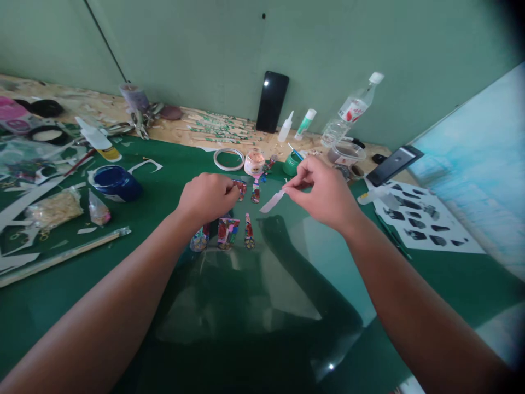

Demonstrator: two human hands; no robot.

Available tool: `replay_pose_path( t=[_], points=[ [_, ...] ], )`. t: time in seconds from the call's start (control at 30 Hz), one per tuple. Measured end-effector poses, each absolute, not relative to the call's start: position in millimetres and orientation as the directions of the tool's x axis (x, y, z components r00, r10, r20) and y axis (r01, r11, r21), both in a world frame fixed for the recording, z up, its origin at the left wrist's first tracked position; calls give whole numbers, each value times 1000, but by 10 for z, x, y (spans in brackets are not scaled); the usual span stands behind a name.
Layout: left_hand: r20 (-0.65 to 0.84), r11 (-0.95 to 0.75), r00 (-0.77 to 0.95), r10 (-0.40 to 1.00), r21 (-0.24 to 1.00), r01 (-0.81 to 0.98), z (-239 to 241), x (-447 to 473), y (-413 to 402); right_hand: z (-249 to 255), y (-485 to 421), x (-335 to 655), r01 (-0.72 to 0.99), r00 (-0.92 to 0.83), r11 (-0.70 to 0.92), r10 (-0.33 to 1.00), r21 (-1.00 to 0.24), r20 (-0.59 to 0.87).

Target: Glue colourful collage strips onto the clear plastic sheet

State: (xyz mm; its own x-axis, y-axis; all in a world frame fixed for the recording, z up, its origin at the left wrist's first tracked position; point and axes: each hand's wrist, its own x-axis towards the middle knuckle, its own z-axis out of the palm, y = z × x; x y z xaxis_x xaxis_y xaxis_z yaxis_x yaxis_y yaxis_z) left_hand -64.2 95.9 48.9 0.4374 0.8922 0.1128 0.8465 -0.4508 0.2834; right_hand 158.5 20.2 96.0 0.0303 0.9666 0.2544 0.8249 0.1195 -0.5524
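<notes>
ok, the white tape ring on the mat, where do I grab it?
Probably from above, pinching its near rim, one finger in the hole: the tape ring lies flat, and the pink jar crowds its right side.

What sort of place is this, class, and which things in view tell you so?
Likely a hobby craft table: green cutting mat, open jar of blue paint, glue bottle and small colourful pieces.

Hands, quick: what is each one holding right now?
Left hand: closed, pinching a small colourful piece.
Right hand: closed, pinching a white strip by its end.
</notes>
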Motion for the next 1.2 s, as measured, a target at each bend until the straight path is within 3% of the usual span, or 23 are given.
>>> replay_pose_path(
  t=[0.3, 0.63, 0.87, 1.2],
  points=[
    [74, -430, 426, 901, 264, 863, 462, -636, 967, 863, 112, 1508, 873, -10, 153, 955, -464, 297],
    [74, -439, 436, 897, 269, 857, 464, -630, 957, 703, -70, 1451, 939, -204, 293, 896, -179, 395],
    [76, -410, 405, 911, 268, 872, 437, -617, 955, 603, -31, 1469, 920, -166, 335, 806, -206, 567],
    [83, -410, 403, 912, 262, 874, 425, -616, 961, 595, -47, 1426, 929, -255, 363, 771, -73, 584]
  ],
)
